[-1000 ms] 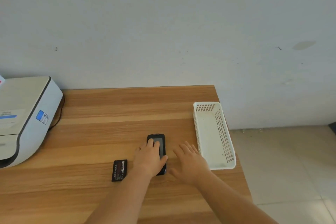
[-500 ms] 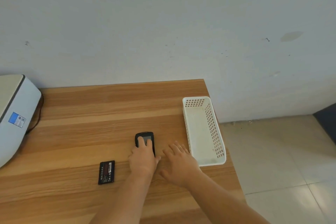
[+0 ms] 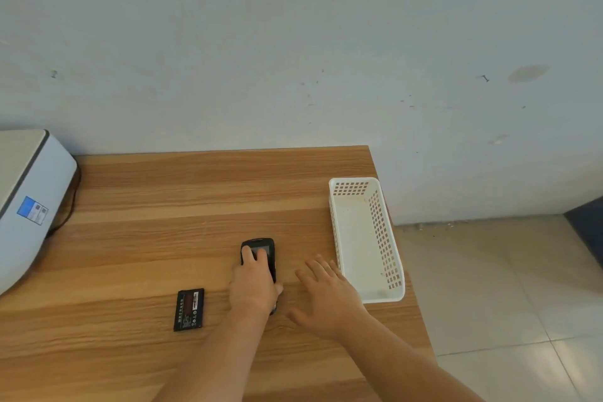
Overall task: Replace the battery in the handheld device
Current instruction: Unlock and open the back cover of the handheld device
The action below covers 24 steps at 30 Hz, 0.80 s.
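Device [image 3: 261,246] lies flat on the wooden counter [image 3: 163,206], screen up, long axis running away from the person, approx. mid-counter & just left of the basket [image 3: 388,295]. Left hand [image 3: 253,287] lies on top of it, fingers straight & close together, tips on the screen, covering most of the lower body; thumb at the device's right edge. Right hand [image 3: 326,297] is flat on the counter just right of the device, fingers spread, holding nothing, betw. device & basket. Battery [image 3: 189,309] lies flat, label up, near the left hand's left side, not touching it. White perforated basket sits at the counter's right edge. White printer [image 3: 29,206] at far left w/ a blue sticker. Wall behind, tiled floor at right.
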Motion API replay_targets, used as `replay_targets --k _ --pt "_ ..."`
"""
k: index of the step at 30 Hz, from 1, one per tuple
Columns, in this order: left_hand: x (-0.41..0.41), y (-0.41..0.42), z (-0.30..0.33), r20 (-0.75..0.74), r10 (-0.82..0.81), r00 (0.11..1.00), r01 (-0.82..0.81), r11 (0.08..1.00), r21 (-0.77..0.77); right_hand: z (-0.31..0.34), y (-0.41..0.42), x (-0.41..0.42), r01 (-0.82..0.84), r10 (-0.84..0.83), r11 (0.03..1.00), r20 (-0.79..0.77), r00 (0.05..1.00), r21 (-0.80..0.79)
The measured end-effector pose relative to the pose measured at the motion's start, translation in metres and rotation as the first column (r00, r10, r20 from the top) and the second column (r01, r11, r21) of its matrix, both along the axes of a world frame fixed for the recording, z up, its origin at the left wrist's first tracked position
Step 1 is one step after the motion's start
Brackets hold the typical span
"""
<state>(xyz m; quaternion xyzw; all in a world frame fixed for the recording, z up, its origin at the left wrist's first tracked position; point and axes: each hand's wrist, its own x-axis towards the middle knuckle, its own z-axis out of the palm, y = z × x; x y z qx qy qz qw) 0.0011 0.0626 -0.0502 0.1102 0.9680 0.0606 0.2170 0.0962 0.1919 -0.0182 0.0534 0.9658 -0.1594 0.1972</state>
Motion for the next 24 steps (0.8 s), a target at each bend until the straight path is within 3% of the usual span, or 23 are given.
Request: replay_targets --k 9,14,24 --pt "-0.001 -0.011 0.002 0.15 0.159 0.976 -0.191 0.954 0.23 0.002 -0.004 -0.001 -0.015 0.015 1.0 0.016 1.0 0.008" --pt "-0.002 -0.017 0.012 0.213 0.203 0.956 -0.258 0.927 0.273 0.002 -0.005 -0.001 -0.018 0.017 1.0 0.026 1.0 0.022" --pt "-0.004 -0.033 0.016 0.332 0.253 0.909 -0.395 0.779 0.487 0.007 -0.007 0.0 -0.022 0.021 0.998 0.021 1.0 0.065"
